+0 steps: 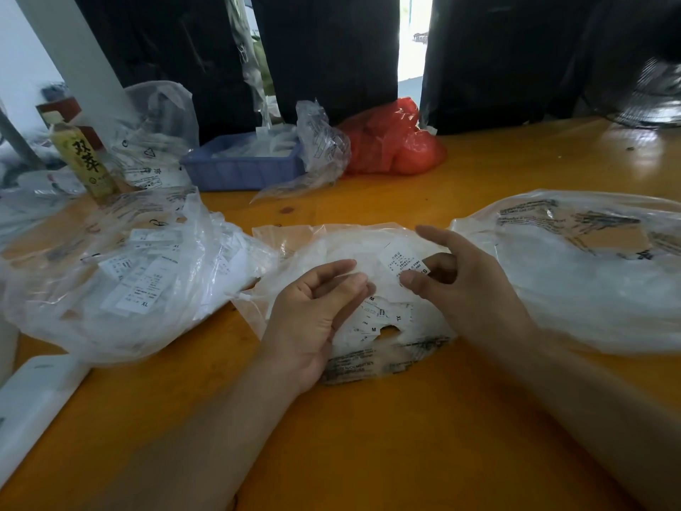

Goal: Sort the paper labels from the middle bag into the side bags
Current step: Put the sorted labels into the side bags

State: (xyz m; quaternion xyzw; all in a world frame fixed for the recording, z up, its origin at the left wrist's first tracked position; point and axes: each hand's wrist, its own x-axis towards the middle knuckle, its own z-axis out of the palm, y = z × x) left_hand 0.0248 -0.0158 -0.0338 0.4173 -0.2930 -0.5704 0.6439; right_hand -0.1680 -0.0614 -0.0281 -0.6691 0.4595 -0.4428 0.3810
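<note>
Two bare forearms in frame, no sleeves visible up to the frame edge. Left hand (313, 319) and right hand (460, 285) both ungloved. No rings on the fingers (331, 269), no watch or band at either wrist. Nails short, unpainted.

- Table (368, 437): orange-yellow wood.
- Bags (589, 289): clear plastic with black print.
- Labels (400, 261): white with black lettering.
- Tray (239, 171): blue.
- Bag at the back (390, 142): red.
- Bottle (83, 156): yellow-green label, dark characters.
</note>
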